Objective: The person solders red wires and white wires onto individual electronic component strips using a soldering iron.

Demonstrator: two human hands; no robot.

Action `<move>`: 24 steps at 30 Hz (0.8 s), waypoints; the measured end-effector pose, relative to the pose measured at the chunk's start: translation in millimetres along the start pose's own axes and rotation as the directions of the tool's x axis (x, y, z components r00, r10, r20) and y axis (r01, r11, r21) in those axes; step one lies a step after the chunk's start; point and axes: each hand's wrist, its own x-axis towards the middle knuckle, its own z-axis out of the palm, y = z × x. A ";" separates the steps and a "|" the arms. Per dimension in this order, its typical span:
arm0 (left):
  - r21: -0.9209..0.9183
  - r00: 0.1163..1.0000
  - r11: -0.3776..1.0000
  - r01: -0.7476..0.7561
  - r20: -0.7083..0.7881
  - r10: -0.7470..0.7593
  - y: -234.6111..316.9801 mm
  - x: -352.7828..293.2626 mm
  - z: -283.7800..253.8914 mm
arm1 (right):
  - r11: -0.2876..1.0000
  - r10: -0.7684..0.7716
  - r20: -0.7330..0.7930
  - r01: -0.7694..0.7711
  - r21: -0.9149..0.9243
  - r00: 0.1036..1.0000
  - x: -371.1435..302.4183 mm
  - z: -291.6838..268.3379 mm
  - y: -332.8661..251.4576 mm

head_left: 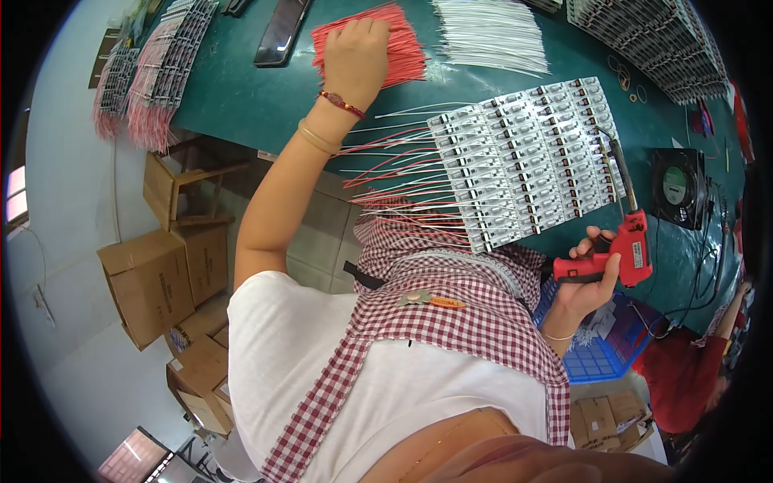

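My left hand (356, 58) reaches to the far side of the table, fingers curled down into a pile of red wires (407, 50). Its fingertips are hidden, so I cannot make out what they pinch. In my right hand (592, 294) is a red soldering gun (632, 249), gripped by its handle, with its metal tip pointing up over the right edge of a panel of circuit boards (527, 161). This panel lies tilted at the table's near edge. Red and white wires (403, 165) trail from its left side toward me.
White wires (491, 36) lie behind the panel, and a phone (282, 32) left of the red pile. More board panels stand at the far right (652, 44) and far left (169, 68). A black fan (680, 187) sits right. A blue basket (592, 362) is below; another person (684, 374) is beyond.
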 end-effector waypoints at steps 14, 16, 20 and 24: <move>-0.982 0.717 0.010 0.187 0.129 -0.685 59.9 -22.3 -52.8 | 1.000 0.019 -0.022 -0.019 -0.002 1.000 3.6 6.4 3.5; -0.975 0.690 0.009 0.223 0.151 -0.708 67.8 -30.3 -45.5 | 1.000 0.022 -0.003 -0.023 -0.014 1.000 4.2 7.7 2.2; -0.964 0.704 0.039 0.263 0.164 -0.691 76.7 -29.2 -49.3 | 1.000 0.012 -0.004 -0.012 -0.016 1.000 3.4 7.5 2.1; -0.967 0.710 0.006 0.255 0.183 -0.680 79.6 -29.5 -52.8 | 1.000 0.023 -0.014 -0.023 -0.007 1.000 2.7 8.3 2.5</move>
